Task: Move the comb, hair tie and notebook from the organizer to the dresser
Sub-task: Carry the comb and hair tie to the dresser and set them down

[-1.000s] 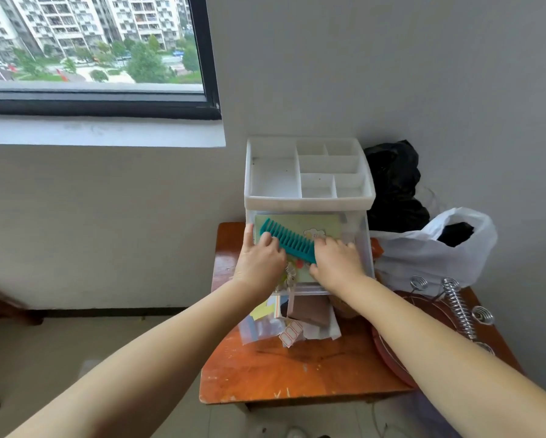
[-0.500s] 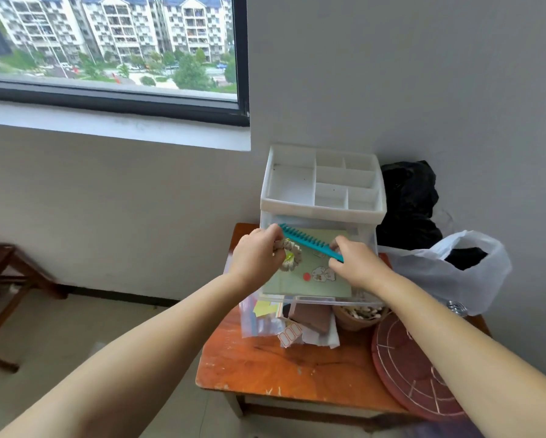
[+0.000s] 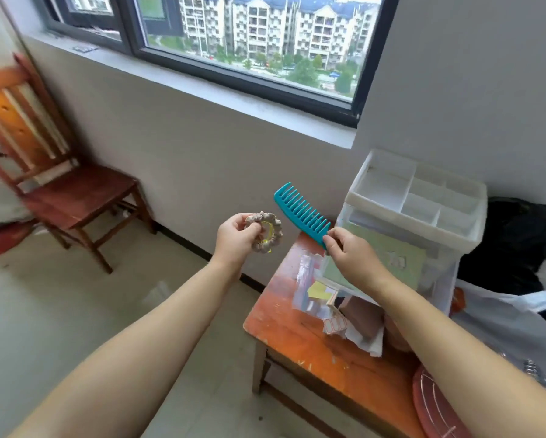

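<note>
My left hand (image 3: 235, 240) holds a beige scrunchie hair tie (image 3: 267, 235) in the air, left of the small table. A teal wide-tooth comb (image 3: 300, 213) sticks up and to the left from my right hand (image 3: 350, 252), which pinches its handle end. The white and clear plastic organizer (image 3: 420, 200) stands on the orange wooden table (image 3: 297, 339) against the wall. A pale green notebook (image 3: 388, 257) lies in the organizer's open drawer, partly behind my right hand.
A wooden chair (image 3: 72, 197) stands at the left by the wall. Loose papers and plastic bags (image 3: 322, 295) lie on the table in front of the organizer. A black bag (image 3: 515, 245) and a white plastic bag (image 3: 518, 324) sit at right. A red round rack (image 3: 436, 403) shows at bottom right.
Both hands lifted out of the drawer and moved left, carrying the hair tie and the comb. My view swung left, bringing the chair in.
</note>
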